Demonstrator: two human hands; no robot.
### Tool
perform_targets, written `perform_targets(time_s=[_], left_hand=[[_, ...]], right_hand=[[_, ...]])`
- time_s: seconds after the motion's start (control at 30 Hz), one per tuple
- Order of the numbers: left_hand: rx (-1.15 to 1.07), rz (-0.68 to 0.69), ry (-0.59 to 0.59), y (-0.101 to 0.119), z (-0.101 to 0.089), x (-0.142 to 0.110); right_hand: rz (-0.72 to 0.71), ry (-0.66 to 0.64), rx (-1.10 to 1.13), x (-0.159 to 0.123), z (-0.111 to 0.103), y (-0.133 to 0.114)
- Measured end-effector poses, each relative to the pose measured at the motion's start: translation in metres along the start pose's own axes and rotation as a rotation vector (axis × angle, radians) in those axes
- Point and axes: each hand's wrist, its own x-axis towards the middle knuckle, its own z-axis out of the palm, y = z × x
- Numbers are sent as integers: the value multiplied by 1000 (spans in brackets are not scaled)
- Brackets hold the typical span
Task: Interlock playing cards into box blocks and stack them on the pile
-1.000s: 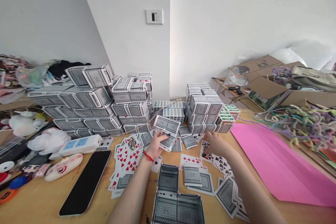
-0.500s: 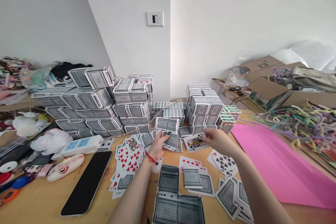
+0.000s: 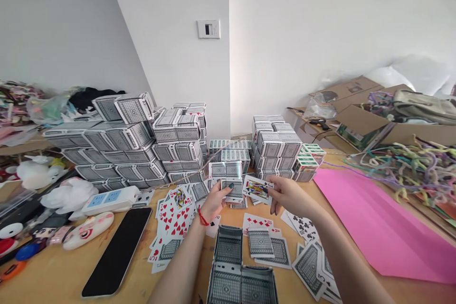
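Observation:
My left hand (image 3: 215,198) grips a small piece of joined playing cards (image 3: 231,173), patterned backs facing up, thumb pressed on top. My right hand (image 3: 285,194) pinches a jack playing card (image 3: 257,187) by its right end, face up, close beside that piece. Whether the two touch I cannot tell. Nearer to me, between my forearms, sits an open box shape made of folded cards (image 3: 228,270). Loose heart cards (image 3: 176,216) lie left of my left wrist. Diamond cards (image 3: 257,221) and face-down cards (image 3: 261,242) lie below my right hand.
Stacked card blocks (image 3: 123,135) rise at the back left, with another stack (image 3: 280,147) at the back right. Green card packs (image 3: 235,156) stand between them. A phone (image 3: 117,251) and power strip (image 3: 110,198) lie left; pink paper (image 3: 384,223) and pipe cleaners (image 3: 409,171) right.
My right hand has lifted the jack card off the table and brought it left, beside the piece in my left hand. The left hand keeps its hold, nearly in place.

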Motion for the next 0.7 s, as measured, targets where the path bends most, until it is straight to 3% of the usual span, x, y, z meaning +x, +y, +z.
perform_targets(time_s=[0.53,0.7], left_hand=[[36,23,10,-6,-4,4],[37,-3,-36,-10,-7,6]], right_hand=[[23,-9,-69,7,10,10],[28,-6,-59,9,11,12]])
